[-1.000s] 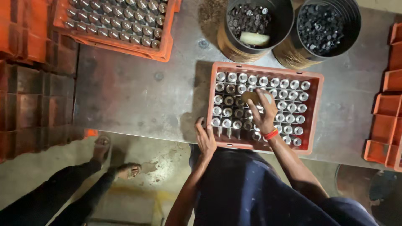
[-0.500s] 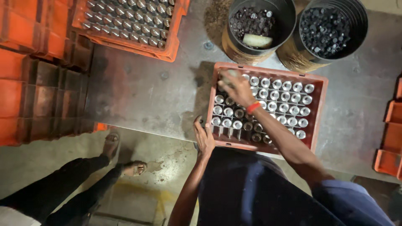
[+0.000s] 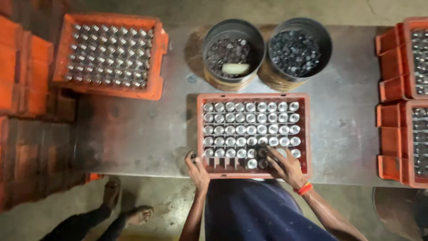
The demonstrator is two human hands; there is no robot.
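Note:
An orange crate (image 3: 203, 134) full of capped bottles lies on the metal table (image 3: 133, 129) in front of me. My left hand (image 3: 197, 169) grips the crate's near left corner. My right hand (image 3: 285, 166) rests inside the crate at its near right, fingers spread over the bottle tops (image 3: 249, 129) in the front rows, where a few slots look open. An orange band circles my right wrist. Whether that hand pinches a small cap is hidden by the fingers.
Two dark buckets of caps stand behind the crate, the left bucket (image 3: 232, 53) and the right bucket (image 3: 296, 51). Another filled orange crate (image 3: 109, 56) sits far left. Stacked crates (image 3: 401, 102) line the right edge. Another person's feet (image 3: 129, 209) show below left.
My right hand has come back from the crate's far left corner to its near right rows. My left hand has stayed on the near left corner. The view has shifted.

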